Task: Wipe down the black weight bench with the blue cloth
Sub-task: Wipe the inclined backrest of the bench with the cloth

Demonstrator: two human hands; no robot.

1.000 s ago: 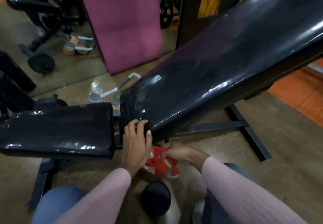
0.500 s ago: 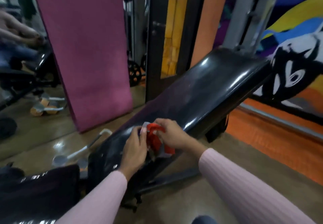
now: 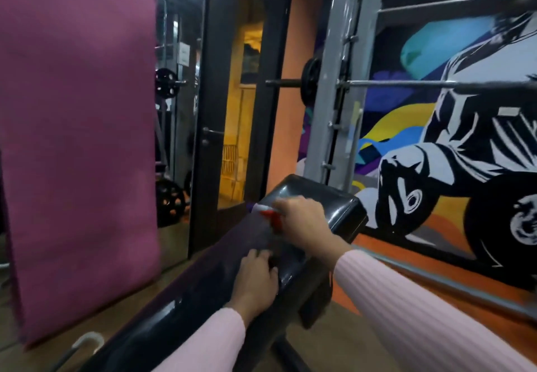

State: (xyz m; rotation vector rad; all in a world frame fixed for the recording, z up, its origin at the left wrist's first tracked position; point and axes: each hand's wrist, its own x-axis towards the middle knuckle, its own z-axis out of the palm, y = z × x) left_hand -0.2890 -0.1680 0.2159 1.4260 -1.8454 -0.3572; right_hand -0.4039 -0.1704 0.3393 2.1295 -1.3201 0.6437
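The black weight bench has its shiny padded back tilted up from the lower left to the middle of the view. My right hand is near the top end of that pad and grips a bunched cloth that looks red and white, pressed against the pad's left side. My left hand rests lower down on the pad with its fingers lying over the surface, holding nothing. Both arms wear pink ribbed sleeves.
A large magenta mat leans upright at the left. Behind the bench stand a black door frame and a grey rack carrying a barbell with a plate. A painted mural wall fills the right.
I have risen and my view has swung up. My right hand carried the cloth from under the lower end to the pad's top. My left hand slid up the pad.
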